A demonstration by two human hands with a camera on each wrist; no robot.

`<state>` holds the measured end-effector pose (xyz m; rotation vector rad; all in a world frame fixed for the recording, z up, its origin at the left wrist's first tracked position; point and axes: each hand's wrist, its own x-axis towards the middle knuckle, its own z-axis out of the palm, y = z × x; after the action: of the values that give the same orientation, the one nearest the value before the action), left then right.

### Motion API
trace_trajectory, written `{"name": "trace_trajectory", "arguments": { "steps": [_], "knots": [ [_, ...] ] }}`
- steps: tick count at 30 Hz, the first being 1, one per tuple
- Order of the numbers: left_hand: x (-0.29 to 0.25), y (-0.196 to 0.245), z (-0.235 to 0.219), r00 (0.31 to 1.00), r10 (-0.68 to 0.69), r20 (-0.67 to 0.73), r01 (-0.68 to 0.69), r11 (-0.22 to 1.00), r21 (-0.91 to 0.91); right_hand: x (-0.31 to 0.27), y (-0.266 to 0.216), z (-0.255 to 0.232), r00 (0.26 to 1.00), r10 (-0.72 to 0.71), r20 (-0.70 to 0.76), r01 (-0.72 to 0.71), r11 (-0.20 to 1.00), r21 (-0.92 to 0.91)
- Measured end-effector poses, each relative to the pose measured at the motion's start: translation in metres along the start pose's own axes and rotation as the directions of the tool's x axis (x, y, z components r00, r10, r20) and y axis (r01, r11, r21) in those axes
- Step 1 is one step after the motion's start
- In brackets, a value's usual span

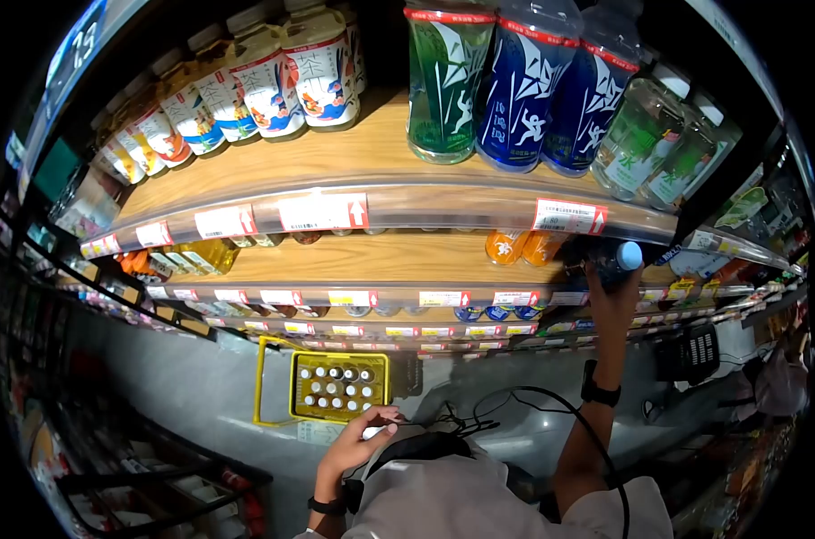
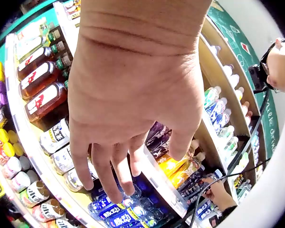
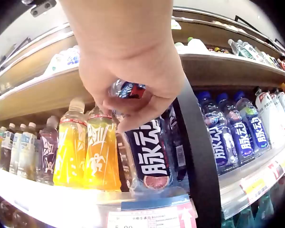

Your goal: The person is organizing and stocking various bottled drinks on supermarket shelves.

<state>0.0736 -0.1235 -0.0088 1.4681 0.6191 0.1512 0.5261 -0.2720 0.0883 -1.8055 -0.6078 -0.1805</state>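
Observation:
My right hand curls its fingers and thumb round the upper part of a drink bottle with a dark label, large white characters and a grapefruit picture. This bottle stands upright at the front of the shelf, beside a dark divider post. From the head view, its light-blue cap shows at the fingers. My left hand is held in front of the body. In the left wrist view its loose fingers point down, with nothing between them.
Orange drink bottles stand left of the gripped bottle; blue-capped bottles are beyond the post. A yellow basket with several white-capped bottles sits on the floor. Larger bottles line the upper shelf. A black cable loops beside the body.

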Motion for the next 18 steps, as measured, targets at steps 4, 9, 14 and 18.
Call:
{"name": "trace_trajectory", "arguments": {
  "steps": [4,9,14,18],
  "knots": [
    [0.015,0.002,-0.012,0.997,0.075,0.014,-0.074,0.996,-0.055,0.000,0.017,0.000,0.989,-0.149,0.020,0.148,0.988,0.038],
    [0.031,0.008,-0.025,0.988,0.135,0.076,-0.130,0.989,-0.064,-0.026,-0.040,0.003,0.939,-0.324,-0.111,0.316,0.945,-0.082],
    [0.049,0.022,-0.007,0.915,0.172,0.364,-0.115,0.978,-0.172,-0.060,-0.079,-0.007,0.932,-0.362,-0.004,0.361,0.929,-0.078],
    [0.069,0.050,0.016,0.889,0.281,0.362,-0.149,0.924,-0.351,-0.107,-0.112,0.016,0.986,0.012,0.164,-0.058,0.959,0.277]
  ]
}}
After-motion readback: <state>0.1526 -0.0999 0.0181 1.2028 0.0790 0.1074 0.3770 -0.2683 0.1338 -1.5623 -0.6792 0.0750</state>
